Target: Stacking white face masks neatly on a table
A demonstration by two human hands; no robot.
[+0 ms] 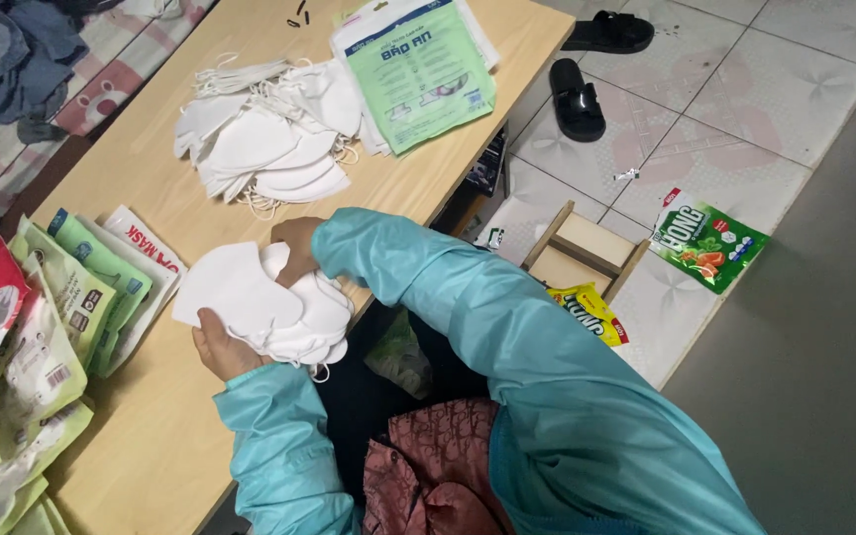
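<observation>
Both my arms wear teal sleeves. My left hand (218,349) grips a small stack of white face masks (260,297) from beneath, just above the near edge of the wooden table (151,436). My right hand (296,248) rests on the far side of the same stack, fingers curled onto the masks. A larger loose pile of white masks (265,149) lies further along the table. Green and white flat packets (418,69) sit beyond that pile.
Several filled mask packets (42,327) are fanned out on the table's left end. Folded clothes (12,59) lie past the table. On the tiled floor are two black sandals (579,99), a small wooden box (587,253), and green (707,241) and yellow (591,314) snack bags.
</observation>
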